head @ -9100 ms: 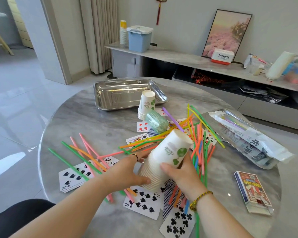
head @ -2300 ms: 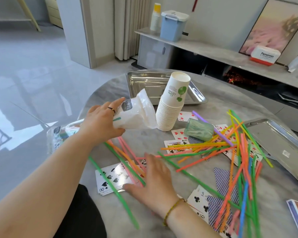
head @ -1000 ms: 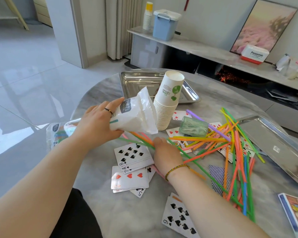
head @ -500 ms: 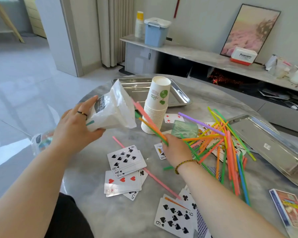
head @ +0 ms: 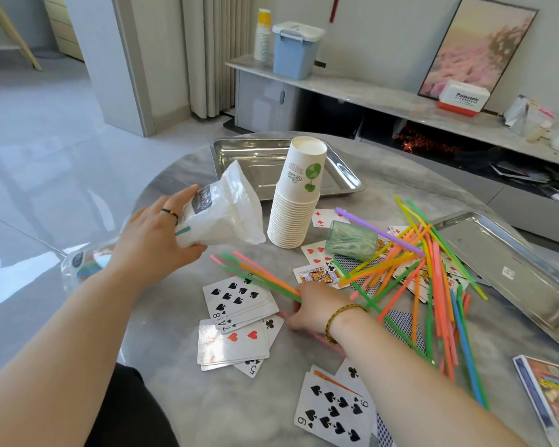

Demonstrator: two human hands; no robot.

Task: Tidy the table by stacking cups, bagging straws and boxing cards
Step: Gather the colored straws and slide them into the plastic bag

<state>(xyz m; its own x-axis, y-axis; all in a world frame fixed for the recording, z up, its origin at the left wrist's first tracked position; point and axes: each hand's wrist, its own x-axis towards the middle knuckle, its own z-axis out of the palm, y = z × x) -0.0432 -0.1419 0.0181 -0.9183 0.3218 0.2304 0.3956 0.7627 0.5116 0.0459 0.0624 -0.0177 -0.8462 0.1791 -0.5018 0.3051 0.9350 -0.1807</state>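
Nearest the camera a nine of spades [head: 333, 411] lies face up on the grey table [head: 400, 185], on top of a few other cards; at the near right edge lies the card box [head: 549, 391], flat on the table.

A little further in, the right hand [head: 317, 309] rests low on the table with its fingers curled round a bunch of straws [head: 259, 275], green, orange and pink, whose free ends point up and left; just left of it a loose pile of cards [head: 236, 321] lies face up, an eight of spades on top of one part and a red hearts card on another.

The left hand [head: 152, 240] grasps a white plastic bag [head: 220, 214] by its narrow end and holds it above the table, the wide mouth turned toward the straw ends.

To the right the loose straws [head: 433, 275] lie scattered in a crossed heap over more cards; a small green cup [head: 350, 241] lies on its side at the heap's left edge.

Beyond it the stack of paper cups [head: 299, 195] stands upside down on the table, just in front of a steel tray [head: 265, 162]; a second steel tray [head: 510, 269] sits at the right edge.

Past the table a low shelf carries a blue bin [head: 296, 50] and a framed picture [head: 478, 46].
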